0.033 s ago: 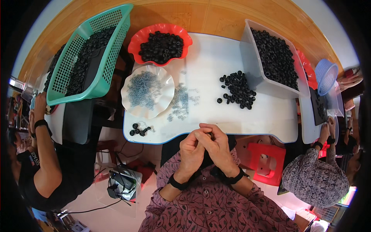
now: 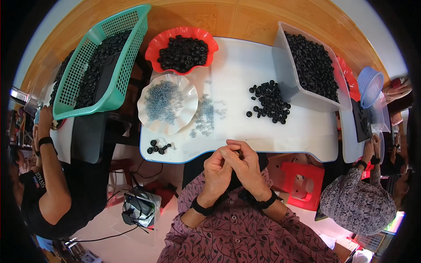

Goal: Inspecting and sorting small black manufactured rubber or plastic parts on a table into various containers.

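My left hand (image 2: 218,171) and my right hand (image 2: 245,164) are pressed together just off the table's near edge, fingers curled and touching. A bit of something dark shows between the fingertips, but the fingers hide most of it. Nearest to them on the white table (image 2: 232,127) are a loose pile of small round black plastic parts (image 2: 269,101) and a scatter of tiny pale grey pieces like springs (image 2: 205,116). More such pieces fill a white scalloped plate (image 2: 190,111). A few black parts (image 2: 158,147) lie at the table's near left corner.
A red scalloped bowl (image 2: 214,46) holds black parts at the back left. Beyond it stands a green basket (image 2: 138,44), and a clear bin (image 2: 289,83) of black parts is at the right. Co-workers (image 2: 57,188) sit on both sides. A red stool (image 2: 302,184) is below the table.
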`<state>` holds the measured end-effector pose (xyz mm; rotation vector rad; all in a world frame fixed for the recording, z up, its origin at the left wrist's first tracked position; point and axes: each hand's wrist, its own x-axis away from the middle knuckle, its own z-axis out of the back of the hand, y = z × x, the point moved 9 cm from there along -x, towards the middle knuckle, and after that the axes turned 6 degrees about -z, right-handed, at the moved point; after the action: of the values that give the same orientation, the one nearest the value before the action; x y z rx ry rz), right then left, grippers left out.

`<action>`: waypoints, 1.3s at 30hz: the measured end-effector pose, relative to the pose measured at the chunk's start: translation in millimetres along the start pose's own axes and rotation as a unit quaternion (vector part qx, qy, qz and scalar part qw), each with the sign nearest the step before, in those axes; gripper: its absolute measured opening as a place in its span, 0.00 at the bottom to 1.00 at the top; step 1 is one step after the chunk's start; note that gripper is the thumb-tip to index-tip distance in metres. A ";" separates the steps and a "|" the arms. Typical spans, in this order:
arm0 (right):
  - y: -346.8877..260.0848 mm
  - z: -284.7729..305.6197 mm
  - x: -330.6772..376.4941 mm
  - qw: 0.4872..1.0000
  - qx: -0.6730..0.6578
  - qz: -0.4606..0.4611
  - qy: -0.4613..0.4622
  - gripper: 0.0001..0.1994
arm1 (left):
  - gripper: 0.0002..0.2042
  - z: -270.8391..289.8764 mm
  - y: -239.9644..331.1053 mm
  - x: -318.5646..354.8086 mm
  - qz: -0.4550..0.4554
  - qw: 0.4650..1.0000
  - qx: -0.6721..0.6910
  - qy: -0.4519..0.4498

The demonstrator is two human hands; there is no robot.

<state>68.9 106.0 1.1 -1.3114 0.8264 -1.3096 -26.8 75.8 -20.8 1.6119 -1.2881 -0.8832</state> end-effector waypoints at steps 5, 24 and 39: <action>-4.0 -0.5 1.0 1.000 -0.002 0.001 0.001 0.24 | 0.07 0.2 -1.0 1.0 -0.005 1.000 0.020 0.007; -42.0 4.9 16.7 0.986 0.021 0.163 0.000 0.26 | 0.16 -3.6 7.6 -10.9 0.048 0.955 0.289 -0.035; -30.3 6.5 -17.5 0.987 0.130 0.087 -0.037 0.07 | 0.15 55.3 5.4 -26.2 -0.035 0.996 0.020 0.081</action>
<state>66.4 130.3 27.1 -1.0505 0.6762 -1.1793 -84.5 90.1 -36.0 1.7312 -1.1487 -0.7565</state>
